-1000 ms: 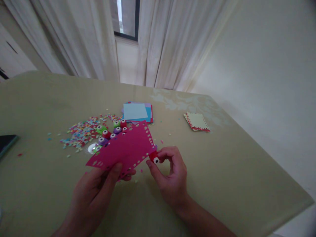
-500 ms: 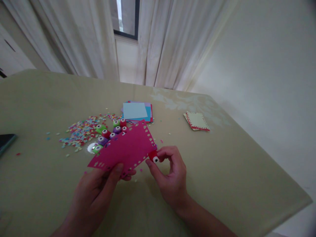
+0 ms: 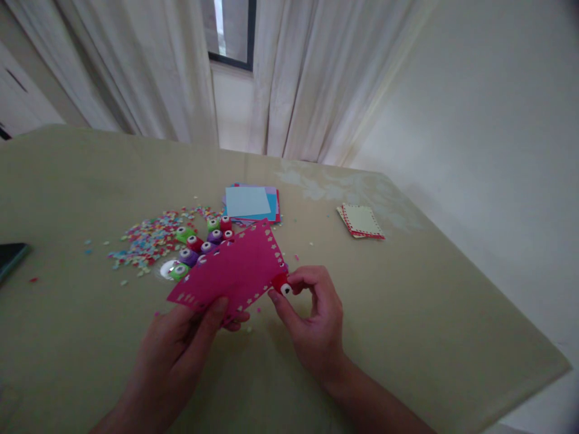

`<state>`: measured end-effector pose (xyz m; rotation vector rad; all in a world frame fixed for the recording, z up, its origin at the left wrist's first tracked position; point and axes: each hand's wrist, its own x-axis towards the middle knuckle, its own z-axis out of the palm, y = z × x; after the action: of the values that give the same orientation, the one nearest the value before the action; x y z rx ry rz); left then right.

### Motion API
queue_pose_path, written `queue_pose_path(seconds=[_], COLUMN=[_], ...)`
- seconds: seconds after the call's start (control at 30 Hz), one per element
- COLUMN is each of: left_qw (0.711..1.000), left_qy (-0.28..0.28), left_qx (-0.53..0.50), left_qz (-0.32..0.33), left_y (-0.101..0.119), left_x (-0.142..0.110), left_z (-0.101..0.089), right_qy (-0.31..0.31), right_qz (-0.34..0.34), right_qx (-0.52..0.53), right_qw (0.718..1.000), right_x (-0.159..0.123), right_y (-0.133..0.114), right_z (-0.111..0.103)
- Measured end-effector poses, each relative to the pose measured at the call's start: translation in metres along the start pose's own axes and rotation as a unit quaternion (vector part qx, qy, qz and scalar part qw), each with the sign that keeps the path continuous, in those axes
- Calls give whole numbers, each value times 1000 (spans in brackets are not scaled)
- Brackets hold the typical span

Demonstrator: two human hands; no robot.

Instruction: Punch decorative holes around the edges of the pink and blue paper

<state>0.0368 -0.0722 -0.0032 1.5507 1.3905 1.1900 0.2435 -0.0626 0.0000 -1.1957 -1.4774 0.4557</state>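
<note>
Edge-punching is the step in hand — the left hand (image 3: 181, 343) pinches the pink sheet (image 3: 233, 271) just above the bench (image 3: 407, 301), the right hand (image 3: 312, 325) grips a red punch (image 3: 281, 284) on its border. Next, likely, a firm squeeze — then shifting along.

Soft daylight is coming in through the window (image 3: 230, 30) at the top, filtering through the pale curtains (image 3: 298, 78) and leaving the room rather dim. The table (image 3: 429, 313) is looking murky and greenish, with faint shadows lying under the hands near its near edge. A small glare spot is shining on the shiny disc (image 3: 168, 269) toward the left side. The wide lens is bending the table's edges and the wall lines outward, the corners are darkening slightly, and fine detail is looking soft and grainy throughout.
</note>
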Motion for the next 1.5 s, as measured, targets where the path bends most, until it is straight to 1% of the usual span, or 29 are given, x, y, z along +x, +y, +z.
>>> queue_pose_path(seconds=[0.2,0.33,0.47,0.57,0.7,0.8,0.87,1.03,1.17,1.3,1.4,1.5], left_qw=[999,995,995,996,999,999,998,997,996,994,993,993], left_qy=[-16,-27,-29,-37,-36,-32,-30,-35,-51,-56,-67,-78], left_qx=[30,78,82,65,26,-9,-23,-26,-25,-36,-38,-27], left_qz=[29,52,56,44,0,-37,-47,-65,-73,-87,-89,-88], left_y=[2,4,7,7,2,-1,0,4,4,5,6,4], left_x=[2,5,5,5,4,2,2,6,9,9,9,8], left_z=[-3,-5,-5,-4,-2,1,2,3,0,-2,0,1], right_qy=[3,1,2,-3,-18,-29,-33,-38,-70,-72,-71,-72], right_qz=[-13,25,55,67,104,146,177,259,310,350,373,379], right_qx=[-5,29,60,87,146,194,231,318,348,376,376,363], right_qw=[1000,999,997,994,984,970,956,911,882,855,845,848], right_x=[1,0,0,1,0,-1,0,9,11,9,10,12], right_y=[0,3,6,7,6,6,6,5,8,9,8,8], right_z=[0,1,2,2,3,5,5,4,3,4,3,2])
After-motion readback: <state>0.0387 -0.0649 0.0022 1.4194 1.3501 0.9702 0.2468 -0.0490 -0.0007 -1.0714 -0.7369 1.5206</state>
